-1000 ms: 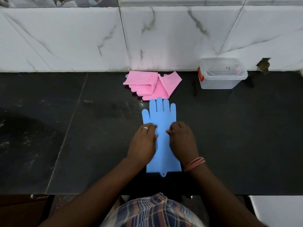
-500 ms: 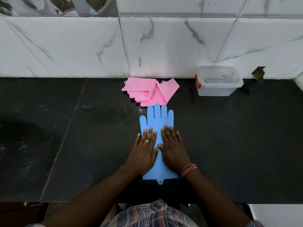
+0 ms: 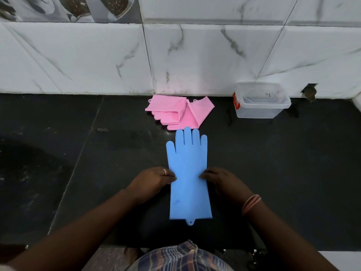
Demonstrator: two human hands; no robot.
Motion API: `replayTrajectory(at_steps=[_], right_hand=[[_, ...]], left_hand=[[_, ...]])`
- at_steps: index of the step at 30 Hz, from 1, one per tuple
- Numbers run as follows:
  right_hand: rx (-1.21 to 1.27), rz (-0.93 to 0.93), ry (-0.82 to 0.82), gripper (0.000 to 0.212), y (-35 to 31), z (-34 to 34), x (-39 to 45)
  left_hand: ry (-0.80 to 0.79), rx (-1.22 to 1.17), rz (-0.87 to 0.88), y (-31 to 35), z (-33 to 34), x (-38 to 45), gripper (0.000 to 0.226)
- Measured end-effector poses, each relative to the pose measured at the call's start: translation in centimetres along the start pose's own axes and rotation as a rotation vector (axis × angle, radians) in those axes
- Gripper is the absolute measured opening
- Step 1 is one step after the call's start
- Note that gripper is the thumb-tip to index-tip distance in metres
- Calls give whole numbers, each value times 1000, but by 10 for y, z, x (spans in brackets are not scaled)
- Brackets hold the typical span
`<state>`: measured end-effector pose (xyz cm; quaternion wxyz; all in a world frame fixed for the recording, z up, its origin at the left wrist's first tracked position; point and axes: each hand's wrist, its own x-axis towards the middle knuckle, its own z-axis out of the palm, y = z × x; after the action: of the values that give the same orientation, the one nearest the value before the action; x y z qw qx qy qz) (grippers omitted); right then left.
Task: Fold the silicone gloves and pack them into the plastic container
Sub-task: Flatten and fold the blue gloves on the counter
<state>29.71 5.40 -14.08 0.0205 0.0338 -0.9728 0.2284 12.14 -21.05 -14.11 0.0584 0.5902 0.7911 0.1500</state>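
Both palms have slid off the blue glove [image 3: 188,173] to its side edges; my left hand [image 3: 154,180] and right hand [image 3: 221,181] pinch them, grips clamped. Flat on the desk [image 3: 293,153], springy silicone may unfold.

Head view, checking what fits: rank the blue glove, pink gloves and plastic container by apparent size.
1. blue glove, nearest the camera, so flattered.
2 and 3. pink gloves and plastic container look alike; unranked.

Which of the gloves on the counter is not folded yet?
The blue glove, lying flat at full length between the left hand and right hand. The pink gloves by the wall are already folded.
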Motion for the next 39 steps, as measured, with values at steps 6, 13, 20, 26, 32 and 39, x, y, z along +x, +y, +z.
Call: replayTrajectory(at_steps=[6,13,20,26,32,39], right_hand=[[-33,-115,-75,36,11,-7,9],[-10,-92,35,36,3,-2,10],[366,350,138,10,-1,-4,29],[340,582,-180,18,-3,-32,74],[483,753,-123,29,-5,-36,73],[871,693,38,25,-10,-36,60]], left_hand=[[-112,-124,-50,-10,-6,14,31],[119,135,336,-23,11,14,27],[177,-280,-204,4,10,19,33],[-51,-612,-922,18,-23,58,39],[-90,-591,-999,15,-20,68,47],[-66,-492,-1017,25,-17,65,41]])
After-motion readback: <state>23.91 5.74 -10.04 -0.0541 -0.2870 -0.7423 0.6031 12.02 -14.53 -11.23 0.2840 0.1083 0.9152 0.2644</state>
